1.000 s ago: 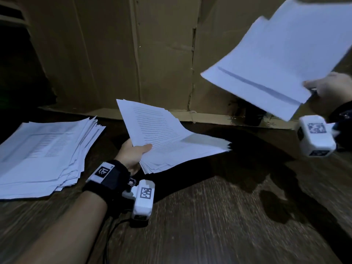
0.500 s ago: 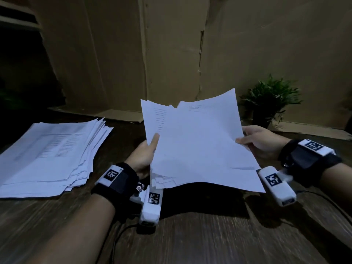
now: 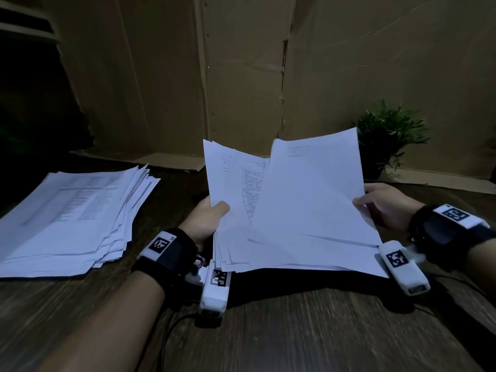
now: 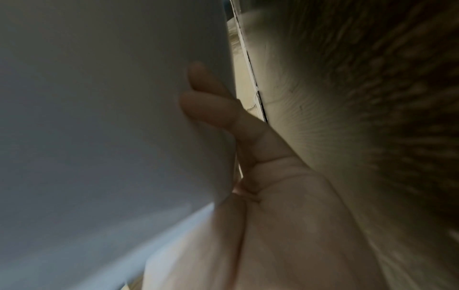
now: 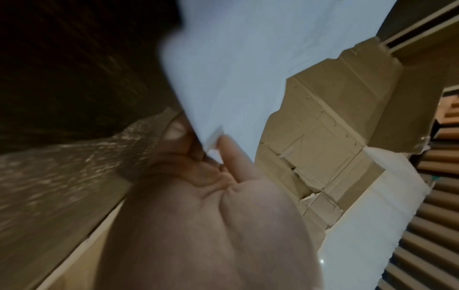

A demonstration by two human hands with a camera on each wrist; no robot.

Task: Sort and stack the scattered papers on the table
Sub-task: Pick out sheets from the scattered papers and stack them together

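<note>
A sheaf of white printed papers [image 3: 295,216] is held tilted above the dark wooden table [image 3: 295,331], in the middle of the head view. My left hand [image 3: 209,218] grips its left edge, thumb on top, fingers [image 4: 211,109] behind the sheets [image 4: 99,117]. My right hand [image 3: 381,205] pinches the right edge of the top sheets [image 5: 236,58], thumb [image 5: 231,155] on one side and fingers beneath. A second, larger pile of papers [image 3: 69,216] lies fanned on the table at the left.
Cardboard panels [image 3: 241,76] stand along the table's back edge. A small potted green plant [image 3: 386,135] sits at the back right, just behind the held sheets. Dark shelving [image 3: 24,28] is at the far left.
My right hand came down from the upper right with its sheets and laid them onto the sheaf in my left hand. Both hands now hold the bundle, and the plant is uncovered.
</note>
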